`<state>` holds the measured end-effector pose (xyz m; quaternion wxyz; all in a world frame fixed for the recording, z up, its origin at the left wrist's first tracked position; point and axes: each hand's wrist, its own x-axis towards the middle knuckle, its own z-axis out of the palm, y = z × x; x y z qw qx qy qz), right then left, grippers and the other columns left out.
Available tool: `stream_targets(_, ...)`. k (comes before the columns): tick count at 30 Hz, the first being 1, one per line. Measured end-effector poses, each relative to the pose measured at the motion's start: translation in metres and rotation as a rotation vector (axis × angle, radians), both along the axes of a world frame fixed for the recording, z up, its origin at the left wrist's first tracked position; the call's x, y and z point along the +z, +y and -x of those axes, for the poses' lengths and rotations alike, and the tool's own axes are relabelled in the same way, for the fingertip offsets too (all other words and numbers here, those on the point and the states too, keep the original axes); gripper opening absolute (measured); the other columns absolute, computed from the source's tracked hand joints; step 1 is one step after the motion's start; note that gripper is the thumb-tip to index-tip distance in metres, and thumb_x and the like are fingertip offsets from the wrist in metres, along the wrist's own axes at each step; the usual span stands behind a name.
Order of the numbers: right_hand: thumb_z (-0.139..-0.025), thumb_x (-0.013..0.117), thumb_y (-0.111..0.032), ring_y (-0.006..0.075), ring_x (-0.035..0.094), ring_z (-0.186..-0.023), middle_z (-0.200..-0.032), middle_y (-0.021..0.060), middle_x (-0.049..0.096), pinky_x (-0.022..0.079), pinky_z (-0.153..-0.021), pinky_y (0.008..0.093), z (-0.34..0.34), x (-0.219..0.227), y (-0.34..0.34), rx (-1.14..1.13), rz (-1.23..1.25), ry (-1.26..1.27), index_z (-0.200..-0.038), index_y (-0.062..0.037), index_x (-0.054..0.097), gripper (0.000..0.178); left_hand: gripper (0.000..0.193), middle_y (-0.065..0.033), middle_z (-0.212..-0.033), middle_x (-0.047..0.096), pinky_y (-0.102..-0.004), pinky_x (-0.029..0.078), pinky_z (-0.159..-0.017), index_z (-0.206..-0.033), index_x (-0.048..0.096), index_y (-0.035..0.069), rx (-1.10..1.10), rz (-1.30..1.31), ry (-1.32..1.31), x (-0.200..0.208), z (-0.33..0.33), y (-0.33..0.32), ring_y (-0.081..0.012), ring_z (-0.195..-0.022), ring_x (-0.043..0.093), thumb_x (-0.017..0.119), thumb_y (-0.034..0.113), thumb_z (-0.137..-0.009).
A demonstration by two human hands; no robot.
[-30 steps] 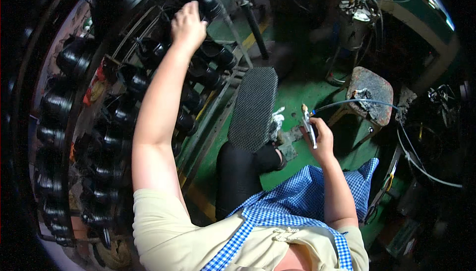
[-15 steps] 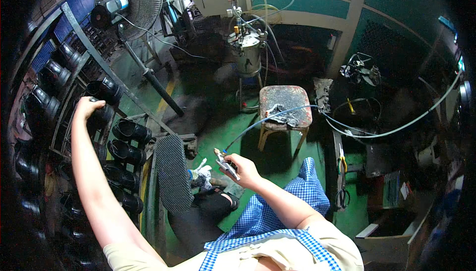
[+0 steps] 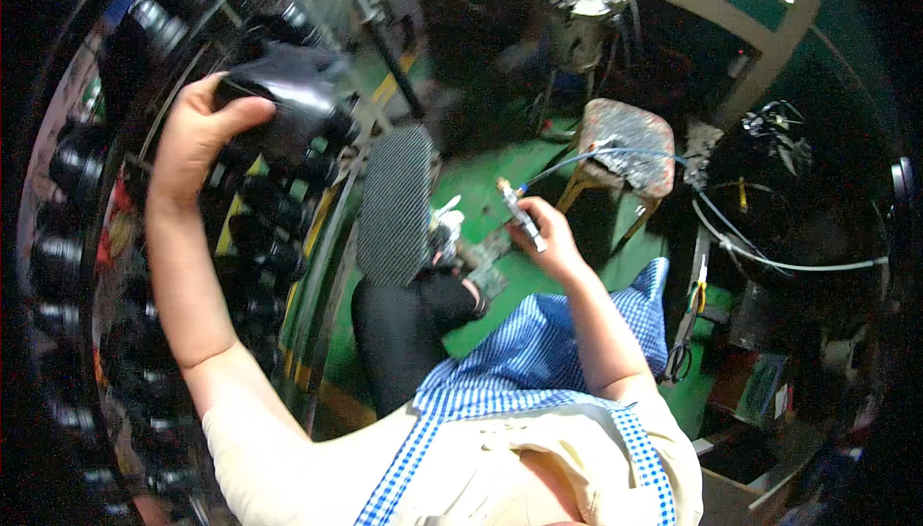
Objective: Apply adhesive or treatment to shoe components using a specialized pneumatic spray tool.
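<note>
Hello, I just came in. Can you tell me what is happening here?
A person in a blue checked apron sits beside a rack full of black parts. The left hand holds one black part up near the rack. The right hand grips a small metal tool with a thin blue hose attached. A worn stool stands on the green floor ahead.
</note>
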<state>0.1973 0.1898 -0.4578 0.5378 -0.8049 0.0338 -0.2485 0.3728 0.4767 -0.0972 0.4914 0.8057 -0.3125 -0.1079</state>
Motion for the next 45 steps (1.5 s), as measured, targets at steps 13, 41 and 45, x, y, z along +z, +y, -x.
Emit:
stream_targets(13,-0.086,0.073,-0.021,0.0328,0.061,-0.088,-0.099,0.0112,0.06,0.053,-0.074,0.0385,0.031,0.029,0.049,-0.126,0.455,0.103,-0.102,-0.0041,0.064,0.025,0.044,-0.0131,-0.09,0.063,-0.0508,0.04,-0.109,-0.093,0.062,0.001,-0.402,-0.462,-0.694,-0.13,0.082,0.018,-0.0304,-0.092,0.063,0.087,0.028,-0.07)
stream_targets(41,-0.079,0.077,-0.015,0.0274,0.06,-0.083,-0.088,0.0077,0.059,0.053,-0.068,0.0358,0.032,0.053,0.048,0.029,0.324,0.04,-0.091,-0.0072,0.065,0.019,0.035,-0.0086,-0.102,0.069,-0.0464,0.056,-0.089,-0.109,0.071,0.01,-0.402,-0.387,-0.831,-0.128,0.097,0.025,-0.0277,-0.095,0.068,0.077,-0.001,-0.076)
stream_targets(45,-0.082,0.076,-0.011,0.0274,0.057,-0.07,-0.079,0.0095,0.056,0.049,-0.062,0.0362,0.031,0.09,0.047,0.14,0.008,-0.196,-0.084,-0.0042,0.062,0.016,0.039,-0.0065,-0.099,0.068,-0.0414,0.058,-0.084,-0.111,0.071,0.012,-0.419,-0.389,-0.872,-0.126,0.097,0.017,-0.0253,-0.089,0.067,0.077,0.0,-0.074)
